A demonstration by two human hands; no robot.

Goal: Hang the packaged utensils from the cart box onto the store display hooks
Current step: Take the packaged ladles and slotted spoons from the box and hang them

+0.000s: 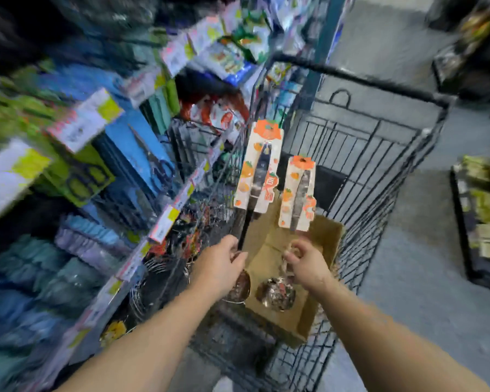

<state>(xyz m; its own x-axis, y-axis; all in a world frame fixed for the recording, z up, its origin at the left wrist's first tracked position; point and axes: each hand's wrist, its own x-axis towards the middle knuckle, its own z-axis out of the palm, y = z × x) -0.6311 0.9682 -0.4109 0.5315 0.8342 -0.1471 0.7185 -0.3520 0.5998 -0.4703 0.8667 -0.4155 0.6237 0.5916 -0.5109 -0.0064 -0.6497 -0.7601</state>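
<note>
Each hand gripped one orange-carded steel ladle upright by its lower handle: left hand (224, 261), left ladle (259, 168); right hand (303, 260), right ladle (299, 193). Both were raised above the brown cardboard cart box (283, 312), cards topmost, probably ready for hooks.

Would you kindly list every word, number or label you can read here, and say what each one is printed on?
None can be read.
Orange-topped utensil cards: red mark, too blurred to read.
Shelf price tags: print too small and blurred.
Boxes on the shelves: labels smeared by motion.
</note>
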